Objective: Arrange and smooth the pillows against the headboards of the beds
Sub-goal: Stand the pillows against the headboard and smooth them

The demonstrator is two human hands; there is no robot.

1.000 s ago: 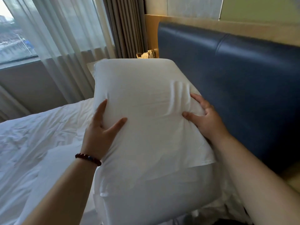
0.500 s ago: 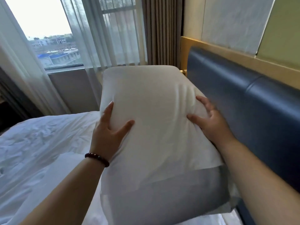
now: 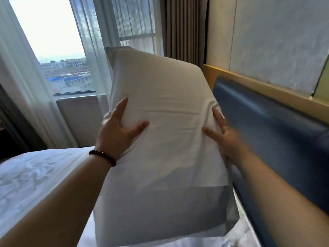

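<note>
No legible text or labels anywhere.

Window at left admits daylight; sheer curtains flank it. Brown pleated drape hangs beside pale textured wall panels.

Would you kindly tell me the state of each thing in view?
pillow: on end, creased, held at both sides.
left hand: grips the pillow's left edge.
right hand: grips its right edge, blurred.
duvet: rumpled.
sheer curtain: drawn partly aside.
</note>
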